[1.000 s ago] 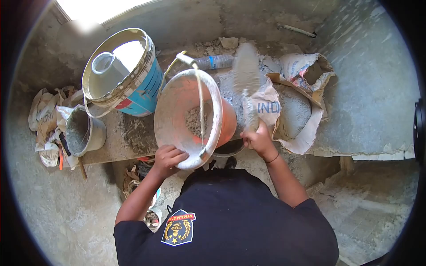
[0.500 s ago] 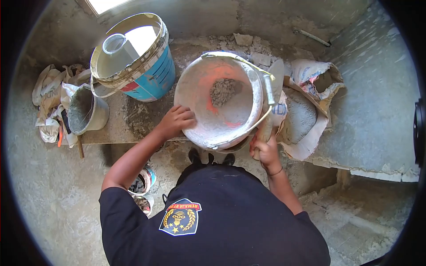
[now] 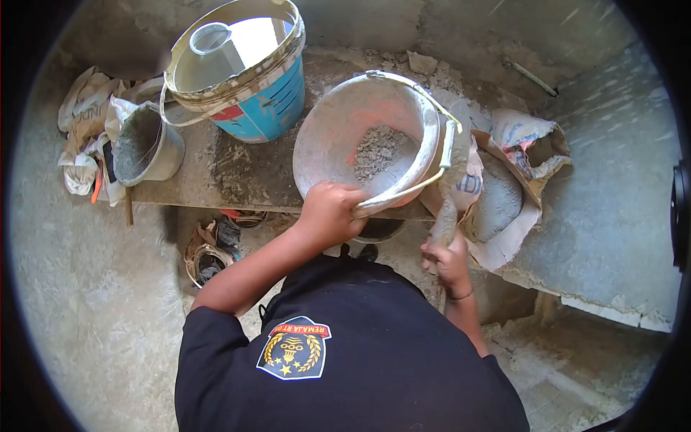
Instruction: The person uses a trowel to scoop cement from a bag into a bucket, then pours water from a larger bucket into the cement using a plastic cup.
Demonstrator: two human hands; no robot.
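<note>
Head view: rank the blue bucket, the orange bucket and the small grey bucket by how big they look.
1. blue bucket and orange bucket: look about alike; the orange one is tilted toward the camera, so no ranking between them.
2. small grey bucket: clearly smallest.

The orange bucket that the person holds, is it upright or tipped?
Tipped. The orange bucket leans toward the person, its mouth facing the camera, grey lumps in its low side. The left hand grips its near rim.

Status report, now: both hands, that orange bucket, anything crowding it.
Left hand grips orange bucket rim, bucket tilted, grey lumps inside. Right hand holds trowel. Blue bucket close beside.
</note>
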